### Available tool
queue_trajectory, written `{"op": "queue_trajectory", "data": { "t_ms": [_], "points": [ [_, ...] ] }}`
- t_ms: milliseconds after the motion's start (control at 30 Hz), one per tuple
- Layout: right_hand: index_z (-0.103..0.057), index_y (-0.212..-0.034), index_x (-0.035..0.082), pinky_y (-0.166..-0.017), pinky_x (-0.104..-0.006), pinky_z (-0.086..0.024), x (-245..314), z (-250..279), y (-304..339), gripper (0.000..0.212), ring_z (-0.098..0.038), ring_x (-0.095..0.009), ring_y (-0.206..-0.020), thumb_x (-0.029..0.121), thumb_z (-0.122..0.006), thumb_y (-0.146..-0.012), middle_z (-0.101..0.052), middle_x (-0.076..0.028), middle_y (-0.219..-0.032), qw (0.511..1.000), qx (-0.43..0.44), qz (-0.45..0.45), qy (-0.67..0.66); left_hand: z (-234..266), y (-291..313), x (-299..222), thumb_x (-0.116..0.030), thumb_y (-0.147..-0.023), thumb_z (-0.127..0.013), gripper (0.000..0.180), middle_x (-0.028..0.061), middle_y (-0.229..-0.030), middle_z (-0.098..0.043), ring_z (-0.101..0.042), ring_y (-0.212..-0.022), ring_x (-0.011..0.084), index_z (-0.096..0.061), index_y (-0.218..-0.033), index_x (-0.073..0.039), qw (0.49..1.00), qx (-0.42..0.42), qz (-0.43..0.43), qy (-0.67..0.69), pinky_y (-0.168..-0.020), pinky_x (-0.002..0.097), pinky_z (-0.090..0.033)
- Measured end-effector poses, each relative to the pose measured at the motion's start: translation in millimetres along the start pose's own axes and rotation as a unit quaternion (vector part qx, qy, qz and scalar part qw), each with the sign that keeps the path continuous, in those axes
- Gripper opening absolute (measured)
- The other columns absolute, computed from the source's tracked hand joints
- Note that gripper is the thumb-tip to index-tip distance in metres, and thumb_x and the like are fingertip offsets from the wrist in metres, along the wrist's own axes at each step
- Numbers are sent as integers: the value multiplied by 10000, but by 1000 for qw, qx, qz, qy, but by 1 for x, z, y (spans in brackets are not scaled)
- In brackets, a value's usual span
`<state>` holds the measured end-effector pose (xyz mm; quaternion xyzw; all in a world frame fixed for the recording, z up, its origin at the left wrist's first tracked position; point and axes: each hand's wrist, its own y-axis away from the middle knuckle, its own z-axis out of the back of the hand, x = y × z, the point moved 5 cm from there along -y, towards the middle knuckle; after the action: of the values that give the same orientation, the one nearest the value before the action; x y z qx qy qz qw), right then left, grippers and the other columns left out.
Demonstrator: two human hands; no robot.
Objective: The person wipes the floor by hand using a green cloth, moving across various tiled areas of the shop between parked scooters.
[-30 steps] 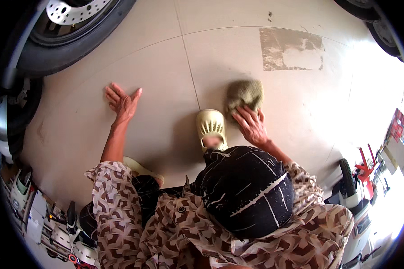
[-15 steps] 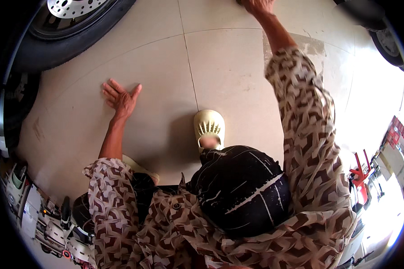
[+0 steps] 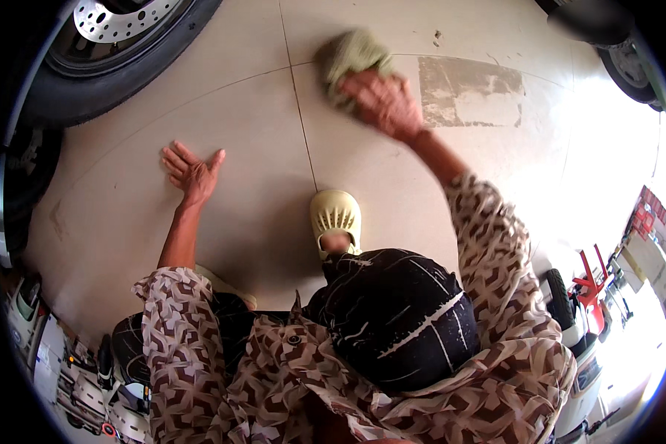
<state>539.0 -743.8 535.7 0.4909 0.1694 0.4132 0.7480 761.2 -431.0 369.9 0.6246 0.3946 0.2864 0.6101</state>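
Observation:
My right hand (image 3: 383,101) is closed over a bunched olive-green rag (image 3: 359,53), blurred by motion, against the tiled floor (image 3: 251,111). Just right of that hand, a rough rectangular patch (image 3: 470,92) of greyish residue marks the tile. Off to the left, my left hand (image 3: 193,172) has its fingers spread and holds nothing. Whether its palm touches the floor I cannot tell.
A large motorcycle wheel (image 3: 118,66) with a perforated brake disc (image 3: 118,16) stands at the upper left. Another wheel (image 3: 629,70) is at the upper right. My pale yellow clog (image 3: 336,216) is below the hands. Red-framed item (image 3: 590,285) and parked scooters (image 3: 89,392) line the edges.
My right hand has come back from the top edge, down and to the left, bringing the rag into view. The residue patch now shows fully. My left hand stays spread.

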Motion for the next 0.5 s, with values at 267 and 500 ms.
{"op": "queue_trajectory", "data": {
  "t_ms": [267, 500],
  "points": [
    [-298, -1447, 185, -1076, -552, -232, -144, 13, -121, 596, -280, -372, -1335, 304, -513, -904, -365, -118, -1426, 891, -65, -420, 156, 8, -5, -20, -801, -742, -469, 1207, 234, -1514, 197, 163, -1400, 426, 147, -1466, -58, 999, -4, -30, 14, -1094, 609, -34],
    [-379, -1394, 206, -999, -506, -308, 98, -17, -74, 523, -386, -236, -1281, 290, -505, -894, -433, -51, -1369, 998, -51, -29, -28, -3, 0, 0, -802, -744, -464, 1191, 233, -1526, 152, 116, -1406, 438, 102, -1475, -51, 999, -29, -17, -23, -1102, 589, -51]
  ]
}}
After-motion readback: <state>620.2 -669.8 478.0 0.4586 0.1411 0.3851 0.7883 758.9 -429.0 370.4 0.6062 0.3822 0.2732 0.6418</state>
